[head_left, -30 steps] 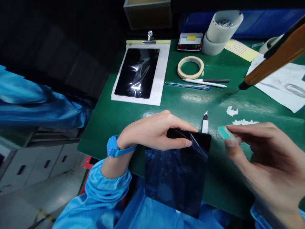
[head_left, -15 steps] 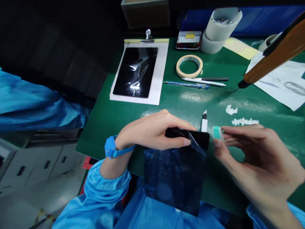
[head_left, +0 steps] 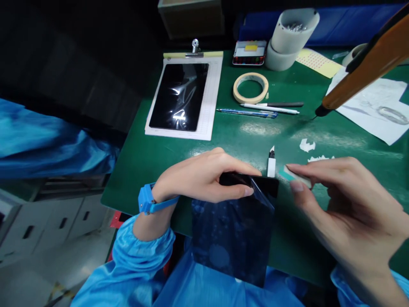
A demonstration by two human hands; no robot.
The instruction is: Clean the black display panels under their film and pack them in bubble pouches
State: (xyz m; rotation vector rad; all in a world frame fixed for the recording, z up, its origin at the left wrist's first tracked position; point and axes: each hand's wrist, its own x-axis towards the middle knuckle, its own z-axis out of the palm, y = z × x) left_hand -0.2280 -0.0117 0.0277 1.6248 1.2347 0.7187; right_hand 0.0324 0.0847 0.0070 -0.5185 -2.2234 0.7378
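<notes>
A dark tablet (head_left: 234, 230) lies at the near edge of the green mat (head_left: 159, 149), overhanging toward me. My left hand (head_left: 204, 177), with a blue wrist strap, grips its far edge, and a clear film (head_left: 263, 197) is peeled up at the far right corner. My right hand (head_left: 348, 204) pinches a small teal-and-white block (head_left: 289, 175) just right of that corner. A small white knife (head_left: 271, 164) lies on the mat beyond the tablet.
A second dark tablet (head_left: 179, 96) rests on a clipboard at the back. A tape roll (head_left: 251, 87), pens (head_left: 255, 111), white cups (head_left: 289, 40), papers (head_left: 377, 106) and white scraps (head_left: 307, 146) lie about. An orange tool (head_left: 361, 72) hangs at right. Another person's blue sleeve (head_left: 47, 140) is at left.
My right hand has moved the teal block left, closer to the tablet's lifted corner, and tilted it flatter. My left hand keeps its grip.
</notes>
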